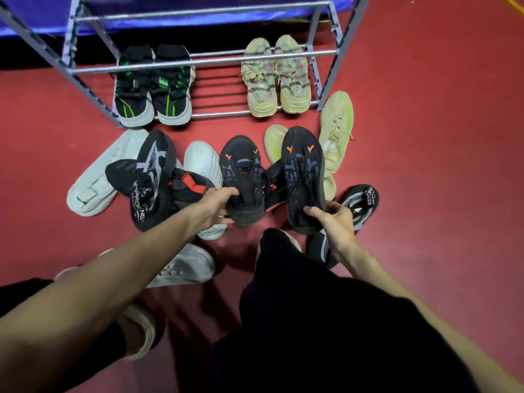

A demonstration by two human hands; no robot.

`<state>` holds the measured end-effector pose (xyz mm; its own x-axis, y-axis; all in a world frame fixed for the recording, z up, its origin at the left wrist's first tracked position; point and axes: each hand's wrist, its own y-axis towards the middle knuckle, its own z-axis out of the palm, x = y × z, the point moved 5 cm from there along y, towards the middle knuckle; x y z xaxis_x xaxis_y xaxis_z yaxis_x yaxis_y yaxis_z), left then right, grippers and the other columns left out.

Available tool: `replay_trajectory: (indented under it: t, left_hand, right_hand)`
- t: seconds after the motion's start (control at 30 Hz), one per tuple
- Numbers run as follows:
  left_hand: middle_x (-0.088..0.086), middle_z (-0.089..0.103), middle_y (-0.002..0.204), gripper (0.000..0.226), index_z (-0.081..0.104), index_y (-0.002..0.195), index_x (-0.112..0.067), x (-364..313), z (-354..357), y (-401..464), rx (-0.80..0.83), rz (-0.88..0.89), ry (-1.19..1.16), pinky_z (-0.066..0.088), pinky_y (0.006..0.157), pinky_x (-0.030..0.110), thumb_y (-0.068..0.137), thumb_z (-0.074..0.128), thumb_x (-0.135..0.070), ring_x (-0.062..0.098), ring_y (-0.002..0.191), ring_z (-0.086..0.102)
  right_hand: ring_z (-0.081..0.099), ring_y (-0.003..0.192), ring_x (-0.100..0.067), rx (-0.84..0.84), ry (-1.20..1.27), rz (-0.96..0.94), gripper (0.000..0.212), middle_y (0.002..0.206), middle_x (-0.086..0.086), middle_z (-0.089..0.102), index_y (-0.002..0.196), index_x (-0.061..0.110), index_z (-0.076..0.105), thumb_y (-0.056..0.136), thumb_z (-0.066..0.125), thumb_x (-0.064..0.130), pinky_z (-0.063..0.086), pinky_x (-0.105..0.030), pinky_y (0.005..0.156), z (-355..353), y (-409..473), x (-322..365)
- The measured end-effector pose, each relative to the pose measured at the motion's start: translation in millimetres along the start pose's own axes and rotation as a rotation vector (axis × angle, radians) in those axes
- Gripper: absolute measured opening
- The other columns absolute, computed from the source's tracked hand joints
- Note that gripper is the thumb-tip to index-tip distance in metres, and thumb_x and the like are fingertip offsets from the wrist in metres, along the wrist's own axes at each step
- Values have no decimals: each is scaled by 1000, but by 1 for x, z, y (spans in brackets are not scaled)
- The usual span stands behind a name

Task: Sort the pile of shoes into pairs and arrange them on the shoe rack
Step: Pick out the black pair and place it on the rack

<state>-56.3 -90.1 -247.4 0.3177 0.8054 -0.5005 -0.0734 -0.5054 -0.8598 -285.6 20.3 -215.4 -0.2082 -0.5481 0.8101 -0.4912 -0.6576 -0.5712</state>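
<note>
I looked down at a red floor (425,109) with a grey metal shoe rack (198,61) ahead of me. My left hand (218,207) gripped the heel of one black shoe with orange marks (243,177), fingers curled round its back edge. My right hand (333,219) gripped the heel of the matching black shoe (304,177), thumb on top and fingers wrapped beneath. Both shoes were held toes pointing away from me, side by side, above the pile on the floor. On the rack's lowest rails sat a black pair with green stripes (154,89) at the left and a beige pair (276,78) at the right. On the floor before the rack lay a white shoe (96,177) sole up, black shoes with grey patterns (150,177), another white shoe (202,163), two pale yellow-green shoes (334,131), and a black-and-grey shoe (363,202) just beside my right hand
</note>
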Motion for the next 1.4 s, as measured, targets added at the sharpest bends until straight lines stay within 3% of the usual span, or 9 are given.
replay_trajectory:
  t: [0.1,0.27,0.4,0.53,0.67,0.83,1.1,1.3,1.4]
  left_hand:
    - [12,69,105,34,55,123,-3,-1,5,-6,8,8,-48,55,74,34,88,55,-7,24,86,67]
    - [9,71,76,15,60,103,-3,-31,-2,-24,12,106,-129,61,67,32,90,55,1,18,67,70]
    - [12,65,83,9,59,86,-6,-58,-19,-59,53,131,-135,56,79,36,92,53,-2,21,75,63]
    - [11,67,91,15,63,98,-4,-80,-48,-97,29,256,-99,58,80,39,92,51,1,22,77,66]
    - [10,66,92,16,59,87,-7,-91,-81,-134,31,284,-180,56,73,36,95,48,1,20,78,65]
    - [12,64,91,15,56,83,-6,-106,-135,-166,-66,355,-231,57,86,42,94,50,2,23,83,66]
    - [9,59,84,17,58,82,-4,-142,-216,-163,-202,389,-167,61,53,27,94,49,4,18,71,63]
    - [9,63,89,17,60,87,-2,-170,-249,-108,-212,395,-227,53,94,40,95,46,6,19,78,65]
    - [12,65,108,23,60,114,2,-186,-262,-76,-245,442,-207,50,102,44,94,49,4,25,100,64]
  right_hand:
    - [63,61,-6,-3,-57,9,4,72,2,69,75,15,67,76,69,11,50,-9,52,-3,-1,4]
    - [55,51,-5,-79,-40,-35,23,55,8,62,61,13,61,82,54,19,42,-9,42,-7,-2,30]
    - [53,43,2,-69,-63,-137,29,50,11,60,59,13,58,85,47,15,40,-7,41,0,-13,64]
    - [48,39,6,-46,-92,-271,31,53,6,55,59,13,49,88,40,8,38,-8,39,18,-37,102]
    - [51,66,-10,-9,-98,-374,20,74,-2,56,77,7,56,88,40,9,43,-23,61,43,-61,133]
    - [59,88,-12,76,-59,-413,29,97,-2,62,112,7,57,90,38,9,49,-19,77,83,-76,162]
    - [58,102,-27,174,7,-357,33,113,-19,59,120,-6,53,91,40,-1,49,-36,87,166,-48,193]
    - [57,100,-25,244,31,-355,23,108,-15,58,110,7,54,92,42,-1,48,-35,85,235,-5,215]
    - [58,98,-23,247,4,-378,29,108,-13,58,117,3,53,91,41,-1,48,-26,76,273,23,227]
